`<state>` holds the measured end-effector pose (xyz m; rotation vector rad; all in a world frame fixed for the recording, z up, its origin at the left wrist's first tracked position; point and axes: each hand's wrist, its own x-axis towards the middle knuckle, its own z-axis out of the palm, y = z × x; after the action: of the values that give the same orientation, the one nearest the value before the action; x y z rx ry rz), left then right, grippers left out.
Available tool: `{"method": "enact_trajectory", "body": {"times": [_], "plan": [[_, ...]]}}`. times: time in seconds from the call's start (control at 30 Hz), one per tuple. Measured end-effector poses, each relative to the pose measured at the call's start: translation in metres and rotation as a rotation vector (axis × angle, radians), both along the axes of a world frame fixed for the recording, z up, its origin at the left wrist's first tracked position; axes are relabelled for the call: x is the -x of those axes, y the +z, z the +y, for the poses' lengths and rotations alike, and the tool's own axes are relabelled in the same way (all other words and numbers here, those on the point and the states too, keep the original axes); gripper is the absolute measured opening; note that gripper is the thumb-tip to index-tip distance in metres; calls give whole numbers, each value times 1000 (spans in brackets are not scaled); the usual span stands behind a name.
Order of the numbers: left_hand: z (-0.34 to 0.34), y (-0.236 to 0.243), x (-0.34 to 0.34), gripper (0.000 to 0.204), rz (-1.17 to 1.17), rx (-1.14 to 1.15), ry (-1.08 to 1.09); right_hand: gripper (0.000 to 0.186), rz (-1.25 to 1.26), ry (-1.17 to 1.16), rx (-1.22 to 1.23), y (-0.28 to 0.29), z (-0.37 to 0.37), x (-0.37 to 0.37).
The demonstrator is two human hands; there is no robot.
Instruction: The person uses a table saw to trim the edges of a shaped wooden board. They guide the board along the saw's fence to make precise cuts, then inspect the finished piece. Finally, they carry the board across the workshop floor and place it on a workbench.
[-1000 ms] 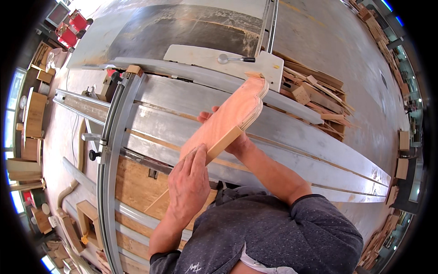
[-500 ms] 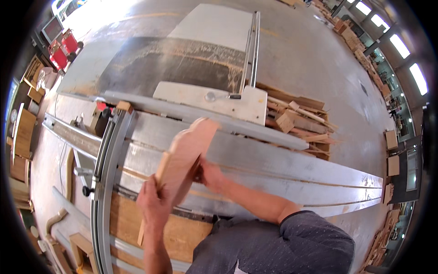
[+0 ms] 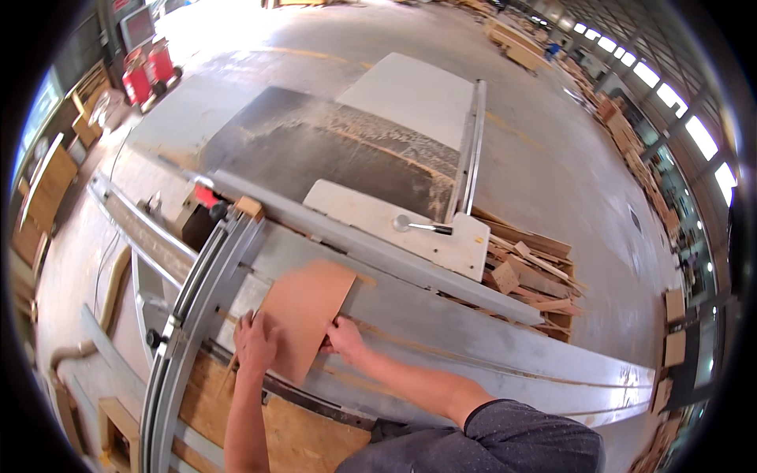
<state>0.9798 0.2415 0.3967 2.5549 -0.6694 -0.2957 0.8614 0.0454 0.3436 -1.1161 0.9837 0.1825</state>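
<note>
My left hand (image 3: 254, 339) grips the left edge of a reddish plywood board (image 3: 303, 307), whose far end is blurred. A thin wooden strip (image 3: 230, 370) shows below that hand. My right hand (image 3: 343, 337) holds the board's right edge with bent fingers. The board lies low over the grooved metal bed (image 3: 489, 363) of a panel saw, right of an upright-running aluminium rail (image 3: 188, 315). Beyond it are a long fence (image 3: 378, 256) and a cream plate (image 3: 355, 213) with a lever handle (image 3: 419, 225). Whether the board rests fully on the bed I cannot tell.
Wood offcuts (image 3: 528, 276) fill a box at the right. A large saw table (image 3: 276, 134) lies beyond the fence. Red tanks (image 3: 138, 83) stand at the back left, wooden furniture (image 3: 47, 189) along the left, stacked timber (image 3: 627, 138) along the far right.
The board has been turned, moved leftward and brought down toward the bed, both my hands moving with it. The view has tilted up, showing more of the hall.
</note>
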Motion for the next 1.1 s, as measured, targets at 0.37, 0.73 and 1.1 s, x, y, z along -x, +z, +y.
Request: {"method": "enact_trajectory", "body": {"times": [0.37,0.73,1.1], "plan": [[13,-15,29,106,-40,-143,-148,50,210,449,130,19,-24,-67],[5,-31,-31,93,-160,-46,-67,53,38,475,304,12,-30,-133],[-4,-33,-37,90,-91,-35,-37,51,-195,611,956,-8,-22,-110]]}}
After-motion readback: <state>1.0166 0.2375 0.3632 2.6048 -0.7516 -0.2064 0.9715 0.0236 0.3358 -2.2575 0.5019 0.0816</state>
